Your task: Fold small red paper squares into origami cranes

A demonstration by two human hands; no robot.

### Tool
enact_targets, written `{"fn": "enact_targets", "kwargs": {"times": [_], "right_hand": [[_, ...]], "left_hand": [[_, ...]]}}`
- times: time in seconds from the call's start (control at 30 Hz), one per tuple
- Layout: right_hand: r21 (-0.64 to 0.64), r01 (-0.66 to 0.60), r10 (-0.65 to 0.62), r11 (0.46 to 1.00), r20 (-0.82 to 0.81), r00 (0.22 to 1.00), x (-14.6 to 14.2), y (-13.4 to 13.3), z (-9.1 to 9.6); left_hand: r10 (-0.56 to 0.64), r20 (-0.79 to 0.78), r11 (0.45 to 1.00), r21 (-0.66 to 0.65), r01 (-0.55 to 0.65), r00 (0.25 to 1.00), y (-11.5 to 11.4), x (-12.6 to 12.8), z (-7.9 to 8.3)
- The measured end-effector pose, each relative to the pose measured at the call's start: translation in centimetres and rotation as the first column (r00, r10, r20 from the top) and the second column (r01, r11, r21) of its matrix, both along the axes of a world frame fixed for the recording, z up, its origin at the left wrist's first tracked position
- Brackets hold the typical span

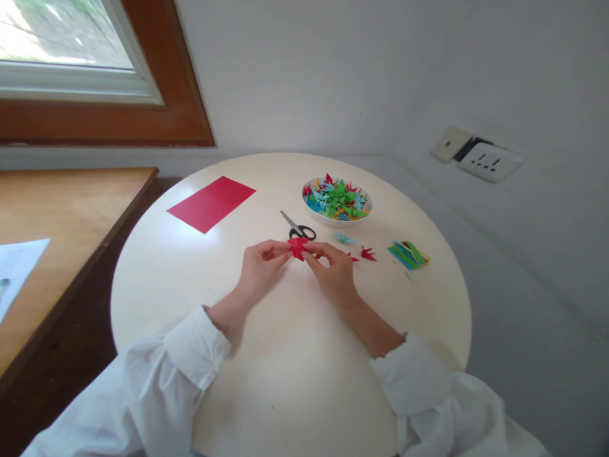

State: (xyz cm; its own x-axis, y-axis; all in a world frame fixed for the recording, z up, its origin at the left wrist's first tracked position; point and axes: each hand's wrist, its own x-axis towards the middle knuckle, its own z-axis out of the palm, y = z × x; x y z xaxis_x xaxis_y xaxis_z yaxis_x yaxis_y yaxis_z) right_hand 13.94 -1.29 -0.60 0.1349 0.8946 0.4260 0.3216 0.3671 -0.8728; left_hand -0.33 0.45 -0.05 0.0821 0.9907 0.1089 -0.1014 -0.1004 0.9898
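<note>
- Round and cream-coloured, the tabletop (pixel 285 381) stands in a corner under a wood-framed window (pixel 61 38), with a wall socket (pixel 490 162) off to the right and a wooden desk (pixel 61 216) along the left.
- Both hands meet over the middle of the tabletop. The left hand (pixel 259 270) and the right hand (pixel 335 273) each pinch one side of a small red paper piece (pixel 297 247), thumb and fingers pressed together on it.
- The red paper piece is held just above the surface, right in front of the scissors (pixel 299 228). It looks creased and pointed rather than flat, so I would judge it partly folded, not finished.
- Plenty appears done already: a white bowl (pixel 333 221) behind the hands is heaped with folded paper figures (pixel 337 198) in green, blue, red and yellow.
- A teal folded figure (pixel 343 238) and a red folded figure (pixel 368 254) lie loose on the tabletop between the bowl and the right hand.
- Unfolded stock is about too: a red sheet (pixel 212 203) lies flat and whole to the left, and a stack of coloured slips (pixel 409 254) sits at the right, untouched.
- White sleeves are pushed back from both wrists.
</note>
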Motion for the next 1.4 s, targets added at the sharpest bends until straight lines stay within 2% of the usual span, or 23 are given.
{"fn": "enact_targets", "kwargs": {"times": [0.3,0.57,0.9,1.0,1.13,1.27,1.4], "right_hand": [[-0.114,-0.067,0.045,0.991,-0.188,0.981,-0.31,0.27,-0.29],[-0.011,-0.014,0.015,1.000,0.036,0.999,-0.39,0.05,-0.17],[0.058,0.012,-0.020,0.998,0.139,0.990,-0.17,0.21,-0.56],[0.065,-0.018,0.011,0.998,0.100,0.995,-0.10,0.30,-0.78],[-0.038,-0.089,0.090,0.995,0.009,0.996,-0.16,0.26,-0.84],[-0.082,-0.083,0.076,0.993,-0.081,0.994,-0.30,0.17,-0.63],[-0.106,-0.080,0.062,0.991,-0.166,0.984,-0.28,0.35,-0.61]], "left_hand": [[0.013,-0.004,1.000,0.010,-0.013,1.000,-0.15,0.12,0.12],[-0.003,0.037,0.999,-0.033,0.004,0.999,-0.05,0.24,-0.24],[-0.065,0.023,0.994,-0.088,0.067,0.998,0.03,0.20,-0.57],[-0.084,0.013,0.991,-0.105,0.085,0.996,-0.01,0.18,-0.36],[-0.080,0.032,0.992,-0.092,0.083,0.996,0.02,0.14,-0.28],[-0.060,0.070,0.993,-0.094,0.066,0.996,0.05,0.15,-0.23],[-0.113,0.074,0.987,-0.104,0.121,0.991,0.00,0.12,-0.06]]}}
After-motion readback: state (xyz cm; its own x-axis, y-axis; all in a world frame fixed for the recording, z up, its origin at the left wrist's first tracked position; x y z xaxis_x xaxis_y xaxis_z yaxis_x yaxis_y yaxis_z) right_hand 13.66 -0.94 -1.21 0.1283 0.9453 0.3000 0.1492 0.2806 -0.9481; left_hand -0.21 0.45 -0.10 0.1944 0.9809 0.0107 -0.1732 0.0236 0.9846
